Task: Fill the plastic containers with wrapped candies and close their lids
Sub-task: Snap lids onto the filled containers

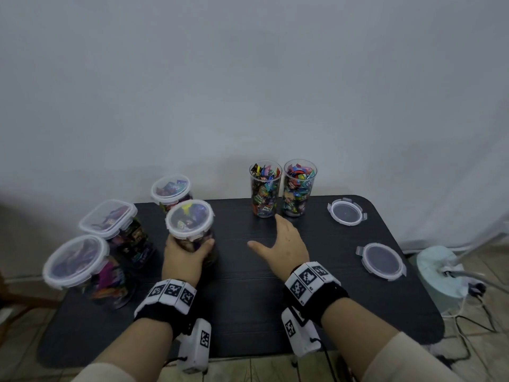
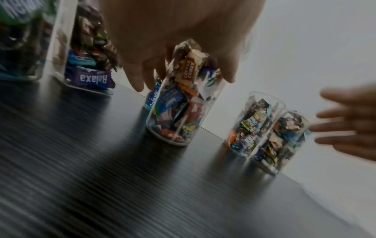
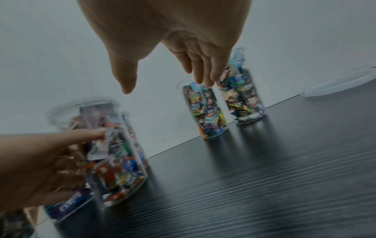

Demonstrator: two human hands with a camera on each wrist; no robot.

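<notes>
My left hand (image 1: 184, 255) grips a round clear container (image 1: 190, 224) packed with wrapped candies, its white lid on; the base is at the table surface. The left wrist view shows my fingers (image 2: 134, 80) round this container (image 2: 177, 112); the right wrist view has it (image 3: 116, 145) at the left. My right hand (image 1: 281, 244) is open, its fingers stretched toward two tall open containers (image 1: 265, 188) (image 1: 300, 187) heaped with candies at the table's back edge. Both (image 3: 205, 111) (image 3: 242, 96) stand just beyond my fingertips (image 3: 209, 80), untouched. Two loose round lids (image 1: 347, 212) (image 1: 381, 260) lie at the right.
Three more lidded, candy-filled containers stand at the left: a round one (image 1: 170, 188) at the back, a rectangular one (image 1: 108, 219), and a round one (image 1: 75, 260) near the left edge of the black table (image 1: 248, 312). A pale appliance (image 1: 438, 271) with cables stands on the floor at the right.
</notes>
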